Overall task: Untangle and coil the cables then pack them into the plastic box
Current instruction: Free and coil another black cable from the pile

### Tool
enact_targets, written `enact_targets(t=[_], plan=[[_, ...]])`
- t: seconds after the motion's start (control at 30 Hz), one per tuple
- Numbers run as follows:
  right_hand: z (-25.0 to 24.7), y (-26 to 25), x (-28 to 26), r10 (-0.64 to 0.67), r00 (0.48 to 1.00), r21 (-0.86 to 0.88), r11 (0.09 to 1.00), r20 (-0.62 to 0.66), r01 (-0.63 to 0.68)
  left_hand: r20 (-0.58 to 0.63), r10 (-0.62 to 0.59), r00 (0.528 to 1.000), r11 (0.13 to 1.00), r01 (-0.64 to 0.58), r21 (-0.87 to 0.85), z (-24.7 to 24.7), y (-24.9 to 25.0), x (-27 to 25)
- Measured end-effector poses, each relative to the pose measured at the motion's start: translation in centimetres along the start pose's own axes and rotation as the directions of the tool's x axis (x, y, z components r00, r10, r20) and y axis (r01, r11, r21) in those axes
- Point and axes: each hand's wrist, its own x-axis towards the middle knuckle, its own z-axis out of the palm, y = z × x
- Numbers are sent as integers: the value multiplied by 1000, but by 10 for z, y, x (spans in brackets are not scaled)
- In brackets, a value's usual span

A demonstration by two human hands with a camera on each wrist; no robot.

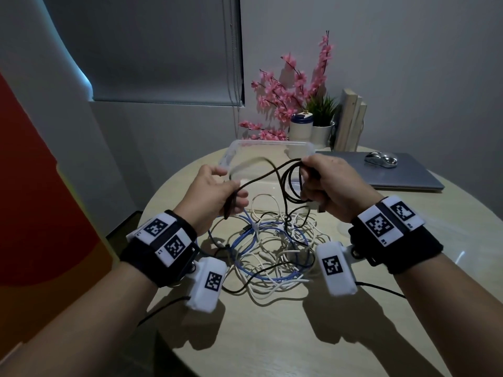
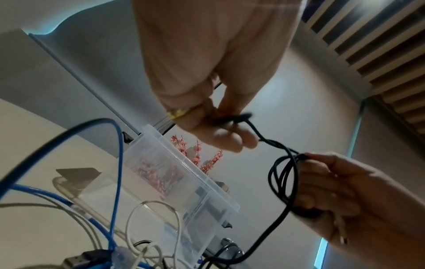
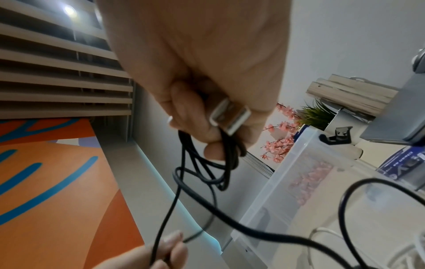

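Observation:
My right hand [image 1: 324, 180] grips several small loops of a black cable [image 1: 288, 183] above the table, with the cable's silver plug [image 3: 230, 116] pressed against its fingers. My left hand [image 1: 220, 191] pinches the loose stretch of that same black cable [image 2: 264, 136], which runs across to the coil. Below both hands lies a tangle of white and blue cables [image 1: 266, 248] on the round table. The clear plastic box [image 1: 234, 151] stands open behind the hands. A blue cable [image 2: 115, 163] arcs up in the left wrist view.
A closed grey laptop [image 1: 402, 175] with a silver mouse [image 1: 381, 159] lies at the back right. Pink artificial flowers [image 1: 288, 96], a white jar, a small potted plant [image 1: 322, 115] and upright books [image 1: 348, 121] stand behind the box. The round table [image 1: 299, 336] ends near my forearms.

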Motion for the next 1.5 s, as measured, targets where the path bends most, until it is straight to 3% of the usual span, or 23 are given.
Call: enact_targets(t=[0.1, 0.23, 0.33, 0.43, 0.53, 0.6, 0.67, 0.77, 0.9, 1.0, 1.13, 1.23, 1.37, 1.5], plan=[[1, -1, 2, -46, 999, 52, 998, -20, 47, -76, -53, 996, 988, 63, 144, -1, -6, 4], [0, -6, 3, -118, 990, 142, 981, -80, 128, -168, -34, 985, 934, 91, 345, -7, -13, 9], [-3, -11, 3, -143, 981, 184, 969, -132, 166, -168, -32, 985, 903, 101, 417, -12, -17, 11], [-2, -12, 3, -152, 982, 164, 972, -113, 170, -86, -33, 996, 837, 74, 543, -11, -18, 11], [3, -8, 2, -155, 987, 84, 984, -31, 157, -53, 149, 987, 786, -86, 612, -5, -12, 9], [7, -3, 2, -139, 990, 40, 990, 13, 138, -46, 382, 923, 771, -290, 568, -1, -2, 3], [12, 0, 1, -122, 992, 19, 992, 31, 122, 97, 493, 865, 738, -475, 480, 5, 5, -4], [17, 0, 0, -120, 992, 41, 992, 30, 119, 296, 387, 873, 802, -477, 359, 15, 4, -9], [16, -10, -1, -141, 990, 171, 975, -5, 140, 308, 271, 912, 830, -384, 405, 18, -11, -9], [18, -12, -1, -137, 989, 250, 957, -60, 148, 405, 135, 904, 865, -307, 397, 19, -20, -12], [17, -15, 0, -123, 982, 395, 903, -141, 169, 529, -74, 845, 758, -297, 581, 20, -27, -15], [14, -18, 6, -170, 970, 466, 853, -176, 234, 549, -160, 820, 727, -278, 628, 18, -32, -19], [11, -13, 11, -281, 940, 334, 882, -193, 332, 620, -133, 774, 803, -282, 524, 16, -17, -25], [11, -8, 12, -245, 920, 167, 938, -305, 305, 640, -168, 749, 724, -347, 596, 13, -6, -20]])
